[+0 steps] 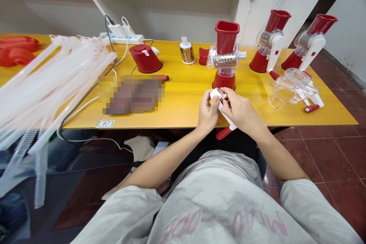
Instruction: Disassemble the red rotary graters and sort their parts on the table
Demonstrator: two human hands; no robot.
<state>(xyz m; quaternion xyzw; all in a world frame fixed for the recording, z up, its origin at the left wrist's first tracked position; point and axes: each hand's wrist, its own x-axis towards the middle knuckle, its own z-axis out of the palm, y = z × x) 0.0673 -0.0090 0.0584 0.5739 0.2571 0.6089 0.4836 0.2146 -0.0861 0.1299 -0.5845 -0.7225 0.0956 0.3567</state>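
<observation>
Between my two hands is a white crank handle with a red grip that hangs down past the table's front edge. My left hand is closed around its wide, hollow white end, thumb on the near side. With fingers pinched at that same end, my right hand also grips the handle; a small white bit shows at its fingertips, too small to name. Just beyond my hands stands a red rotary grater with a metal drum and a clear housing. No crank is on its white shaft.
Two rotary graters with cranks stand at the right, near a clear housing and another crank. A metal drum and red base stand behind. Clear plastic tubes and cables cover the left side.
</observation>
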